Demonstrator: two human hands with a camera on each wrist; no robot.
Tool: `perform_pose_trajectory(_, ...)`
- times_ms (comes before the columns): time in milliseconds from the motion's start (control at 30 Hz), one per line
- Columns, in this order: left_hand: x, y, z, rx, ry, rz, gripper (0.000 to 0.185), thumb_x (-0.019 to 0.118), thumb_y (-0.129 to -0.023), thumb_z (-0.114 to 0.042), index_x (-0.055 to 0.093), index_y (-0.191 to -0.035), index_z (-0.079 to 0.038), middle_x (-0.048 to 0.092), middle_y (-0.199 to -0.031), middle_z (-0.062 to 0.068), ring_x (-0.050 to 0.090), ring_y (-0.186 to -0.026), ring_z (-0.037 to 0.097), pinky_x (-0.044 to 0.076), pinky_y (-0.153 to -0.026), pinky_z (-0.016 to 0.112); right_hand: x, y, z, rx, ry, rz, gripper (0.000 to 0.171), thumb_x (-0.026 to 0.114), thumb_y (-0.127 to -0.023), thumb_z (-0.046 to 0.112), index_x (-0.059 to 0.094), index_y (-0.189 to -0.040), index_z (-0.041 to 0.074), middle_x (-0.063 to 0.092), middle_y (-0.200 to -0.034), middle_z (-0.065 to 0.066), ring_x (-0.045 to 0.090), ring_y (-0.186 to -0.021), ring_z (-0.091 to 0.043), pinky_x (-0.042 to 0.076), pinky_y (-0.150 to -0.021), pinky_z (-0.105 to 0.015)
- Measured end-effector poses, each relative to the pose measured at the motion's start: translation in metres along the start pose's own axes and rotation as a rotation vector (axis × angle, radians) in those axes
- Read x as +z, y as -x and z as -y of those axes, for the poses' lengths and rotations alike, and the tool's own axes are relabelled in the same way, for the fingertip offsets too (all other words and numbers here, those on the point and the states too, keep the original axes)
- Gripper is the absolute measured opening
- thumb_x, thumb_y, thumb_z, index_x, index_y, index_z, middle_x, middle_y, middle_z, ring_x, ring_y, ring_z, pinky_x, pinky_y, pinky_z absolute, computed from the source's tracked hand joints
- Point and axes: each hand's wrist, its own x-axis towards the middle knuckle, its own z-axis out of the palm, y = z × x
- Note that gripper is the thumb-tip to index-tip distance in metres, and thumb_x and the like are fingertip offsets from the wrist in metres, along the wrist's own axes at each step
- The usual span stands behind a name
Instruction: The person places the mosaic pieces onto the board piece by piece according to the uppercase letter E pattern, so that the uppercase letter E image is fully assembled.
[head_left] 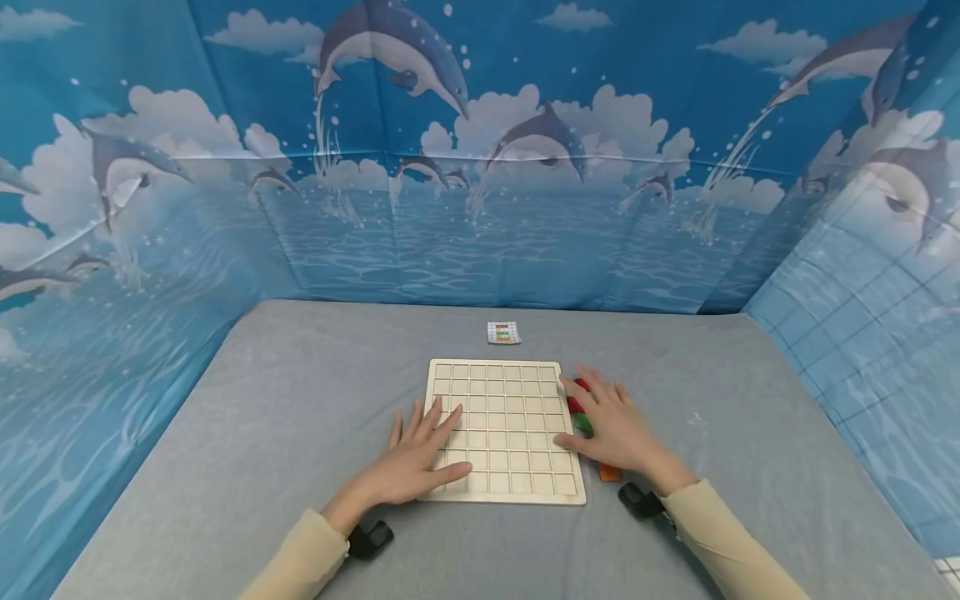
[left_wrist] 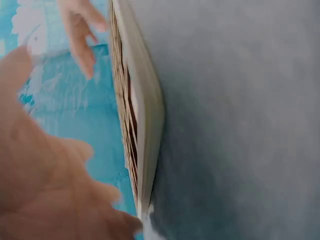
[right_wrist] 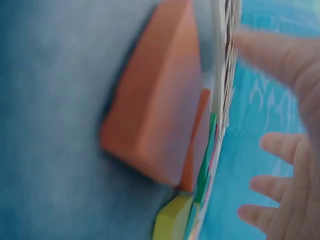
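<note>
At frame center, the left hand (head_left: 417, 460) lay flat, fingers spread, on the grid board (head_left: 504, 429); the right hand (head_left: 611, 427), fingers open, covered colored blocks (head_left: 578, 407).

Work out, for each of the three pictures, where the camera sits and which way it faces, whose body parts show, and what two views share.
Head: above the table, facing forward and down at the grid board; left hand, right hand, both sleeves show.
Left wrist: low by the table, looking along the board's edge; left hand blurred close up.
Right wrist: low beside the orange block; right-hand fingers show.
Shared: the board appears in all views; the orange block in head and right wrist.
</note>
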Motion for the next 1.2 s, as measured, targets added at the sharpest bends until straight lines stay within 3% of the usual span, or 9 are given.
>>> perform_pose_trajectory(133, 0.004, 0.002, 0.005, -0.044, 0.096, 0.015, 0.092, 0.053, -0.088, -0.06, 0.009, -0.154, -0.014, -0.011, -0.153, 0.023, -0.017, -0.138, 0.037, -0.013, -0.105, 0.056, 0.001, 0.002, -0.008, 0.027, -0.023, -0.019, 0.081, 0.071, -0.082, 0.047, 0.039, -0.144, 0.005, 0.029, -0.148, -0.023, 0.025, -0.134, -0.043, 0.021, -0.102, -0.062)
perform_pose_trajectory(267, 0.007, 0.002, 0.008, -0.067, 0.159, -0.036, 0.093, 0.059, -0.087, -0.055, 0.012, -0.153, -0.008, -0.009, -0.153, 0.027, -0.015, -0.139, 0.038, -0.013, -0.106, 0.054, -0.002, 0.002, -0.013, 0.061, -0.046, -0.018, 0.074, 0.071, -0.083, 0.042, 0.045, -0.14, 0.002, 0.035, -0.143, -0.026, 0.033, -0.129, -0.045, 0.028, -0.098, -0.063)
perform_pose_trajectory(533, 0.02, 0.002, 0.015, -0.041, 0.046, -0.136, 0.091, 0.061, -0.085, -0.057, 0.021, -0.152, -0.01, 0.0, -0.155, 0.024, -0.007, -0.141, 0.036, -0.008, -0.107, 0.054, -0.007, -0.007, -0.026, 0.116, -0.097, 0.045, 0.06, 0.066, -0.09, 0.032, 0.048, -0.136, -0.002, 0.048, -0.133, -0.025, 0.047, -0.117, -0.042, 0.041, -0.091, -0.056)
perform_pose_trajectory(667, 0.022, 0.002, 0.017, -0.022, 0.033, -0.194, 0.086, 0.064, -0.084, -0.055, 0.029, -0.15, -0.011, 0.007, -0.154, 0.025, -0.002, -0.141, 0.036, -0.003, -0.108, 0.054, -0.012, -0.019, -0.031, 0.119, -0.059, 0.067, 0.052, 0.065, -0.091, 0.022, 0.05, -0.133, -0.004, 0.053, -0.123, -0.025, 0.053, -0.107, -0.039, 0.045, -0.086, -0.053)
perform_pose_trajectory(933, 0.023, 0.001, 0.022, -0.007, 0.003, -0.225, 0.085, 0.063, -0.083, -0.059, 0.033, -0.149, -0.015, 0.01, -0.155, 0.021, 0.002, -0.142, 0.033, 0.003, -0.109, 0.053, -0.019, -0.035, -0.028, 0.12, 0.031, 0.084, 0.036, 0.066, -0.09, 0.014, 0.061, -0.122, -0.003, 0.058, -0.108, -0.019, 0.056, -0.093, -0.033, 0.047, -0.079, -0.049)
perform_pose_trajectory(1200, 0.023, 0.001, 0.022, 0.005, -0.007, -0.22, 0.083, 0.061, -0.084, -0.058, 0.032, -0.15, -0.016, 0.01, -0.155, 0.021, 0.003, -0.142, 0.032, 0.003, -0.109, 0.052, -0.02, -0.041, -0.031, 0.195, -0.052, 0.098, 0.024, 0.069, -0.088, 0.013, 0.066, -0.108, 0.0, 0.059, -0.101, -0.016, 0.054, -0.09, -0.032, 0.047, -0.078, -0.048)
